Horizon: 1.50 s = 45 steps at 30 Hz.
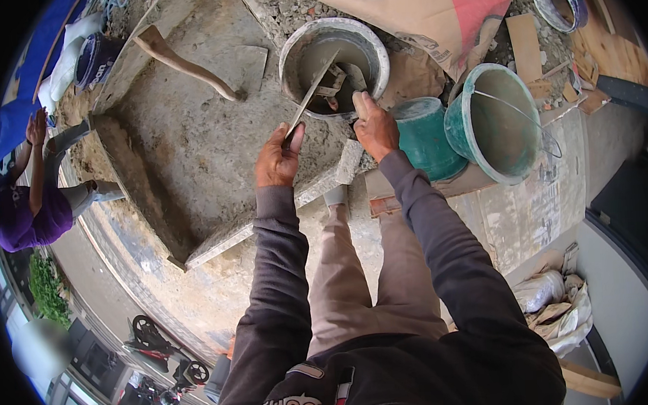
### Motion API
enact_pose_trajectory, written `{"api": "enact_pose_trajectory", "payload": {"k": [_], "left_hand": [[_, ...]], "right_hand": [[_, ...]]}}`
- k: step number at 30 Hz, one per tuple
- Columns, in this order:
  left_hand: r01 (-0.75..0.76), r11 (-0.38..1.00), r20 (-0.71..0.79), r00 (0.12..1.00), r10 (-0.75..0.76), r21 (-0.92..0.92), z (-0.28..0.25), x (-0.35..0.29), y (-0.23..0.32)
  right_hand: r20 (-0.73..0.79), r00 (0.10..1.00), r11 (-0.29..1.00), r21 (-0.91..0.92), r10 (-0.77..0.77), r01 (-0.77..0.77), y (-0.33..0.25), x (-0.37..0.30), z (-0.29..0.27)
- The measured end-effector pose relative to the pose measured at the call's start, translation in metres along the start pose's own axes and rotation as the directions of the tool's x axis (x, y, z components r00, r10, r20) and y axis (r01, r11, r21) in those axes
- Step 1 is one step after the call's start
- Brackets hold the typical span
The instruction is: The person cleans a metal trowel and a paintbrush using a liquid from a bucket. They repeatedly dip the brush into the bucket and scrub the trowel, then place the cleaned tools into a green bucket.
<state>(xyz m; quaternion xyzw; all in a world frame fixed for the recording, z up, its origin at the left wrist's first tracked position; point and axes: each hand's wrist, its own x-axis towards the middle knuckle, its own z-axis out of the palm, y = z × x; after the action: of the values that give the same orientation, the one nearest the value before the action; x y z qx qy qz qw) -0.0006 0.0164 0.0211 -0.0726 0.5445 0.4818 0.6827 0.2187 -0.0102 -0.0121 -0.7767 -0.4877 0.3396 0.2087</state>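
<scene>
A tub [383, 61] stands ahead, right of a trough [188, 166] with a tool handle [182, 63] over it. Right of the tub, a near bucket [424, 148] adjoins a far bucket [457, 124]; beyond lies a sack [468, 19].

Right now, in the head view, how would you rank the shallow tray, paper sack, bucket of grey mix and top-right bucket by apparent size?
1. Shallow tray
2. Paper sack
3. Bucket of grey mix
4. Top-right bucket, clearly smallest
</scene>
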Motion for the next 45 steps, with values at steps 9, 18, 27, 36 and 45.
{"api": "enact_pose_trajectory", "payload": {"k": [9,18,27,36,45], "left_hand": [[-0.534,-0.278,0.602,0.714,0.358,0.799,-0.007,-0.014,-0.013],[-0.353,-0.57,0.625,0.672,0.397,0.742,0.039,0.001,0.009],[-0.367,-0.459,0.555,0.735,0.389,0.809,0.041,0.035,0.042],[-0.525,-0.351,0.631,0.667,0.396,0.775,0.04,0.006,0.015],[-0.573,0.088,0.497,0.768,0.404,0.815,0.036,-0.048,0.018]], "right_hand": [[0.01,0.997,0.997,-0.03,-0.07,0.071,0.001,0.0,-0.011],[-0.073,0.99,0.972,0.21,0.123,-0.105,0.028,0.024,0.009],[-0.074,0.997,0.851,0.525,0.034,0.011,0.021,0.011,0.015],[-0.054,0.972,0.954,0.185,-0.229,0.235,-0.049,-0.067,-0.013],[-0.039,0.964,0.95,0.163,-0.264,0.267,-0.06,-0.067,-0.031]]}}
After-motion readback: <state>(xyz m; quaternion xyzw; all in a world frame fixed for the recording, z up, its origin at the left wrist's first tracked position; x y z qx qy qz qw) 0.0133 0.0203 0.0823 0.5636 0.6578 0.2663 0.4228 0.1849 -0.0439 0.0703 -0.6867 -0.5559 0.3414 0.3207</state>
